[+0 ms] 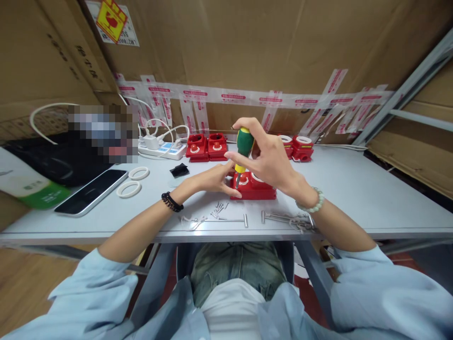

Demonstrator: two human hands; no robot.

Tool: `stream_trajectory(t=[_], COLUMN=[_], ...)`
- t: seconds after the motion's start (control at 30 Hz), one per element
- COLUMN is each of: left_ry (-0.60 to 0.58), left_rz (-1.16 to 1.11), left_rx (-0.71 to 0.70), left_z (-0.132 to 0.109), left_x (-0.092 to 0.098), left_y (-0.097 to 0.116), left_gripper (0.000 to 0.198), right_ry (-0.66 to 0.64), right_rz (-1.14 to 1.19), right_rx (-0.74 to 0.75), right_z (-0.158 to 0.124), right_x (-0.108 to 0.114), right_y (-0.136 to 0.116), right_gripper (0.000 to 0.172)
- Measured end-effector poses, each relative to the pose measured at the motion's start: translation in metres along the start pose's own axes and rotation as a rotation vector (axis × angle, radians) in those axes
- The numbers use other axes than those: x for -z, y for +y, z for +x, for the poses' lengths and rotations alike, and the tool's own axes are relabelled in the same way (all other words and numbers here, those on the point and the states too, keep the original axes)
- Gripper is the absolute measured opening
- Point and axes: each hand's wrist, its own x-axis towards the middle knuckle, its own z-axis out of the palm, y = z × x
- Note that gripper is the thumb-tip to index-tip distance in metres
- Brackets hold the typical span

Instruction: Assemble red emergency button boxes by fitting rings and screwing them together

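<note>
My right hand [272,158] grips a screwdriver [244,141] by its green and yellow handle. The screwdriver stands nearly upright, its shaft reaching down to the left front part of a red box [262,192] with round white markings on top. Against the left end of that box my left hand [221,179] is closed, thumb at the front and fingers behind, partly hidden. Loose screws [220,208] lie just in front of the box. Nearer the table edge are a T-shaped metal rod [228,220] and a second metal rod [283,217] with a small chain.
Behind stand more red boxes [197,148], with others [303,150] farther right. A white power strip [166,150] with cables is at the back left. Two white rings [129,189], a phone [92,192] and a black scrap [179,170] lie left. Cardboard [226,47] walls the back.
</note>
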Motion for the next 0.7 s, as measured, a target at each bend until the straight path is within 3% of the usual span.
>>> stream_trajectory(t=[0.1, 0.23, 0.37, 0.47, 0.63, 0.7], left_ry=[0.018, 0.000, 0.005, 0.012, 0.009, 0.007], left_rz=[-0.032, -0.050, -0.044, -0.024, -0.025, -0.018], left_rx=[-0.028, -0.025, -0.036, -0.026, -0.011, -0.010], left_z=[0.000, 0.001, 0.001, 0.000, 0.000, 0.000], left_x=[0.000, 0.000, 0.000, 0.000, 0.000, 0.000], left_y=[0.000, 0.002, 0.001, 0.000, 0.001, 0.001], left_gripper=[0.067, 0.056, 0.056, 0.061, 0.060, 0.060], right_ry=[-0.039, -0.148, -0.021, 0.020, -0.153, -0.138], right_rz=[0.024, 0.175, 0.045, -0.051, 0.127, 0.137], right_rx=[0.065, 0.106, 0.005, 0.015, 0.118, 0.075], right_z=[0.000, 0.000, -0.002, -0.002, 0.000, 0.000], right_x=[0.003, 0.007, -0.001, -0.002, 0.011, 0.010], right_y=[-0.001, 0.001, 0.001, 0.001, 0.003, 0.003], right_gripper=[0.041, 0.045, 0.042, 0.046, 0.050, 0.044])
